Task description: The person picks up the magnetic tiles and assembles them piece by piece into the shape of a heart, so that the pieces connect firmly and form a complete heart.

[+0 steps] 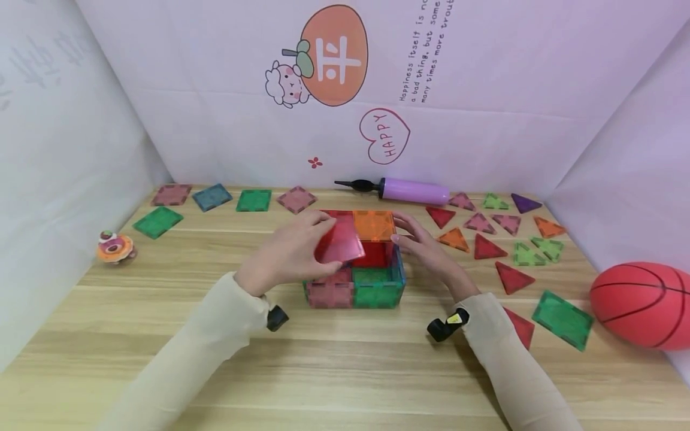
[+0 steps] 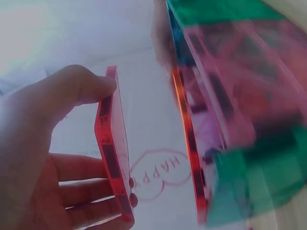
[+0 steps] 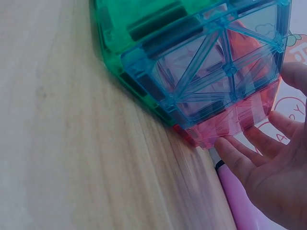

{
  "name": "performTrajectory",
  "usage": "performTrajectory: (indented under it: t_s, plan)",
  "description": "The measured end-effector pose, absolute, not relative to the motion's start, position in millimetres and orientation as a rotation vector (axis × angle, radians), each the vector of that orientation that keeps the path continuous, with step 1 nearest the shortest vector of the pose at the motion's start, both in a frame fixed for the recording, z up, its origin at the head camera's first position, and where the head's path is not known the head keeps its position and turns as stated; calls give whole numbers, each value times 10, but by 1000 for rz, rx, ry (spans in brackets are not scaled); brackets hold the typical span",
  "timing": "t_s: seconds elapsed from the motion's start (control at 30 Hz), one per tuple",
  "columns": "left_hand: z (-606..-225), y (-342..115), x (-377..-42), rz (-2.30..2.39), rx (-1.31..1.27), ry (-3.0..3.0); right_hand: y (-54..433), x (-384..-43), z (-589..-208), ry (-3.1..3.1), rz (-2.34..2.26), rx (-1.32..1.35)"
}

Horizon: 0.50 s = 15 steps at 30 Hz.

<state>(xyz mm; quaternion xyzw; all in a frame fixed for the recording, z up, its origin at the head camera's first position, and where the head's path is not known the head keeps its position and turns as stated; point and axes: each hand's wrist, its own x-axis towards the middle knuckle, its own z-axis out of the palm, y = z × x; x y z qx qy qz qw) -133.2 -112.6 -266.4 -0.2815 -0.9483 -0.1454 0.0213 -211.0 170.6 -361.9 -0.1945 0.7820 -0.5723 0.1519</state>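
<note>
In the head view my left hand (image 1: 288, 250) pinches a pinkish-red square magnetic tile (image 1: 345, 242), tilted over the left part of a small box of see-through magnetic tiles (image 1: 353, 293). The left wrist view shows that tile (image 2: 114, 143) edge-on between thumb and fingers, apart from the box. The box front has a pink and a green tile; an orange tile (image 1: 374, 225) lies flat on top at the back right. My right hand (image 1: 428, 254) rests against the box's right side, fingertips touching a pink tile (image 3: 235, 117) beside a blue tile (image 3: 225, 72) in the right wrist view.
Several square tiles (image 1: 253, 200) lie at the back left, near a donut-shaped toy (image 1: 115, 247). A purple hand pump (image 1: 415, 190) lies along the back wall. Several triangle tiles (image 1: 487, 246), a green rectangular tile (image 1: 563, 319) and a red ball (image 1: 644, 305) are at the right.
</note>
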Motion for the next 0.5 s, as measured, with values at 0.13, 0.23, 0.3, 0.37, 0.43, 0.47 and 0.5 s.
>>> performTrajectory:
  t_s: [0.13,0.23,0.3,0.37,0.43,0.47,0.5]
  plan:
    - [-2666,-899,-1349,-433,-990,-2968,1703,-2116,-3615,2247,-1639,-552]
    - [-2711,-743,-1391,-432,-1048,-3000,1709,-2119,-3635,2229,-1655,-566]
    - [-2764,-657,-1428,-423,-1077,-3009,1714,-2127,-3653,2200,-1675,-587]
    - [-2822,-588,-1459,-410,-1099,-3010,1713,-2130,-3660,2177,-1689,-603]
    - [-2876,-538,-1485,-383,-1117,-3007,1711,-2131,-3659,2159,-1701,-613]
    - [-2901,-520,-1497,-366,-1121,-3004,1709,-2130,-3655,2154,-1704,-617]
    - [-2920,-506,-1504,-352,-1128,-2998,1709,-2129,-3651,2157,-1703,-616]
